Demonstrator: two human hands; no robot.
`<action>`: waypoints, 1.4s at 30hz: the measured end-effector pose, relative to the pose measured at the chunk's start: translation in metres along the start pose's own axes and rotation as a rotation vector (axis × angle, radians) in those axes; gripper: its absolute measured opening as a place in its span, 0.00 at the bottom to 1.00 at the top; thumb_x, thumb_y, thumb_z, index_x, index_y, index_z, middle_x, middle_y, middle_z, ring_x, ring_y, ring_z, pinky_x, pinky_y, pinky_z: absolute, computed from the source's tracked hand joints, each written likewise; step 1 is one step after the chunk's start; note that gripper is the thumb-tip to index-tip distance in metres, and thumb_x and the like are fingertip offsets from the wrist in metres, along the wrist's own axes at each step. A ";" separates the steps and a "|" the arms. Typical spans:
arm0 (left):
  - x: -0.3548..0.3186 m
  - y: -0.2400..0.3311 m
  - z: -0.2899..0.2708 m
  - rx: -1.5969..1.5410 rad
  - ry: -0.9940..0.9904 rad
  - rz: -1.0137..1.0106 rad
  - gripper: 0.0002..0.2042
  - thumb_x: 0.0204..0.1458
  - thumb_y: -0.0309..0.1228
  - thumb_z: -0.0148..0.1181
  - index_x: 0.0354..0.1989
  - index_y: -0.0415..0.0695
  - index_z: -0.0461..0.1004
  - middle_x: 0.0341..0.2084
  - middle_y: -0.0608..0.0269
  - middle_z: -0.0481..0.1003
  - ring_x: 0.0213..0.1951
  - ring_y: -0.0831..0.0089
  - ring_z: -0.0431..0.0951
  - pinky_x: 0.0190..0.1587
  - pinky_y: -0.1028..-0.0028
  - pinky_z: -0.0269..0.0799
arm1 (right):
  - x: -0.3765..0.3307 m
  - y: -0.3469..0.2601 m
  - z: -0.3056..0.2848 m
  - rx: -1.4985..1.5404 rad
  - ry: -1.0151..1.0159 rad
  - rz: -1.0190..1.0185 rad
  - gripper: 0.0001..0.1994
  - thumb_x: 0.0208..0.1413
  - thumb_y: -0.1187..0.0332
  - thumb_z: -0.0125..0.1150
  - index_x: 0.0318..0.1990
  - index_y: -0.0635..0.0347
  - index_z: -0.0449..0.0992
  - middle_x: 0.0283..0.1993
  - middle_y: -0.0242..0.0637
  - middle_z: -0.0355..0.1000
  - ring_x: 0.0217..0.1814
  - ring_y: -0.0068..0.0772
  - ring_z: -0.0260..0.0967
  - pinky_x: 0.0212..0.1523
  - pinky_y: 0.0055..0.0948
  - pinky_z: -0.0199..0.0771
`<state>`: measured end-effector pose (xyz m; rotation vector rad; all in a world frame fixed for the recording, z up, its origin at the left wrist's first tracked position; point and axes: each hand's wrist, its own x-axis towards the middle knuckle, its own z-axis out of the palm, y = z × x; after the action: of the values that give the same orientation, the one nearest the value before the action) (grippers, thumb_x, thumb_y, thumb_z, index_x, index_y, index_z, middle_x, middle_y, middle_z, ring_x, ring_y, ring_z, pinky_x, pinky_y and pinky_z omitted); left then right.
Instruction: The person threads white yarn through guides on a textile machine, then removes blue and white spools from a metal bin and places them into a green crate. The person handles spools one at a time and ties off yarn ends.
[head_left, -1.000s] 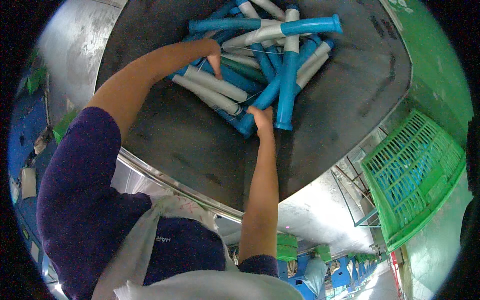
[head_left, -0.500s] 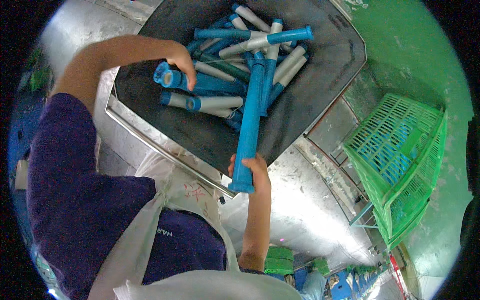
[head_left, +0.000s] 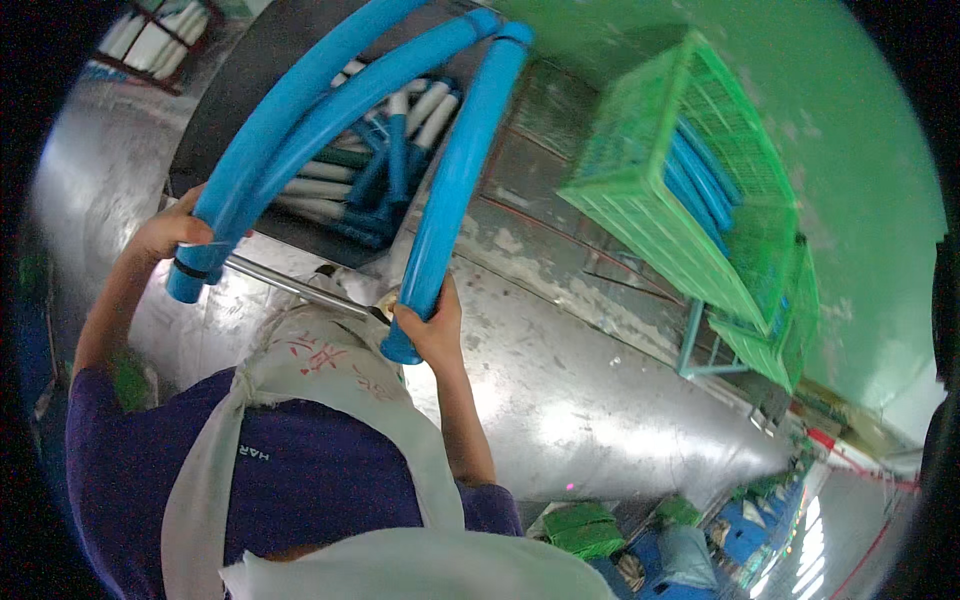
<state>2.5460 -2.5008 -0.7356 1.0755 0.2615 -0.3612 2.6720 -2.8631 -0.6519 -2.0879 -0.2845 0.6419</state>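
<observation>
Tubes [head_left: 285, 120], smooth and blue, at least two, slant up over the bin [head_left: 210, 130] from the left hand [head_left: 178, 230], its fingers wrapped round their low ends beside the bin's near edge. The right hand [head_left: 438, 325], just right of the bin's near corner, has thumb and fingers curled about the low end of a single tube [head_left: 460, 190]. Gripped only at one end, the tubes could swing or droop; the left pair might slip apart if that hold loosens. Turned wide, the single tube might knock the green basket [head_left: 645, 240] right of the bin.
</observation>
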 end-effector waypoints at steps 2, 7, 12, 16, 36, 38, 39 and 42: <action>-0.003 0.043 0.055 0.012 -0.048 0.131 0.59 0.28 0.51 0.71 0.67 0.37 0.43 0.55 0.39 0.63 0.52 0.49 0.70 0.56 0.52 0.62 | -0.030 -0.040 -0.028 0.132 0.126 -0.089 0.28 0.43 0.70 0.63 0.53 0.64 0.62 0.39 0.41 0.70 0.38 0.33 0.70 0.38 0.34 0.72; 0.024 0.249 0.149 0.304 -0.293 0.482 0.45 0.43 0.53 0.62 0.65 0.39 0.53 0.55 0.47 0.66 0.57 0.57 0.67 0.59 0.57 0.61 | -0.070 -0.209 -0.086 -0.084 0.543 -0.262 0.19 0.50 0.61 0.62 0.45 0.65 0.70 0.40 0.42 0.72 0.38 0.36 0.70 0.41 0.38 0.72; 0.014 0.365 0.123 0.241 0.037 0.936 0.42 0.48 0.60 0.56 0.62 0.39 0.59 0.53 0.52 0.69 0.55 0.60 0.67 0.58 0.64 0.63 | -0.063 -0.334 -0.085 0.241 0.740 -0.435 0.36 0.63 0.44 0.34 0.66 0.68 0.46 0.67 0.55 0.47 0.66 0.46 0.51 0.62 0.48 0.58; -0.012 0.227 -0.042 0.587 0.037 0.945 0.30 0.56 0.54 0.50 0.61 0.48 0.64 0.47 0.53 0.72 0.49 0.62 0.72 0.54 0.66 0.67 | -0.089 -0.284 0.024 -0.206 0.779 -0.466 0.16 0.58 0.60 0.48 0.43 0.66 0.72 0.46 0.44 0.70 0.47 0.36 0.66 0.45 0.36 0.66; 0.055 -0.165 -0.260 0.508 0.390 -0.601 0.49 0.30 0.65 0.63 0.52 0.31 0.67 0.55 0.39 0.64 0.55 0.50 0.67 0.56 0.60 0.65 | 0.217 0.091 0.409 -0.071 -0.468 0.671 0.32 0.62 0.48 0.44 0.69 0.50 0.46 0.47 0.48 0.70 0.35 0.34 0.72 0.28 0.30 0.72; 0.062 -0.152 -0.265 0.574 0.200 -0.640 0.46 0.29 0.65 0.62 0.45 0.31 0.73 0.55 0.38 0.64 0.56 0.51 0.66 0.56 0.60 0.65 | 0.226 0.101 0.418 -0.233 -0.457 0.557 0.33 0.60 0.44 0.42 0.67 0.50 0.49 0.47 0.51 0.70 0.36 0.40 0.72 0.31 0.34 0.73; 0.066 -0.148 -0.266 0.625 0.211 -0.688 0.44 0.30 0.65 0.62 0.43 0.31 0.74 0.53 0.38 0.65 0.55 0.51 0.67 0.55 0.60 0.65 | 0.225 0.103 0.420 -0.285 -0.437 0.514 0.32 0.60 0.44 0.43 0.66 0.53 0.52 0.49 0.52 0.70 0.39 0.44 0.71 0.35 0.37 0.72; 0.071 -0.150 -0.264 0.713 0.228 -0.726 0.41 0.31 0.64 0.60 0.40 0.31 0.76 0.51 0.38 0.67 0.53 0.51 0.68 0.53 0.60 0.67 | 0.216 0.097 0.419 -0.353 -0.292 0.395 0.31 0.59 0.45 0.46 0.59 0.63 0.62 0.55 0.57 0.66 0.55 0.60 0.65 0.52 0.49 0.66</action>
<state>2.5405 -2.3410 -1.0038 1.7102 0.7712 -1.0358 2.6215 -2.5299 -0.9956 -2.4110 -0.1543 1.2123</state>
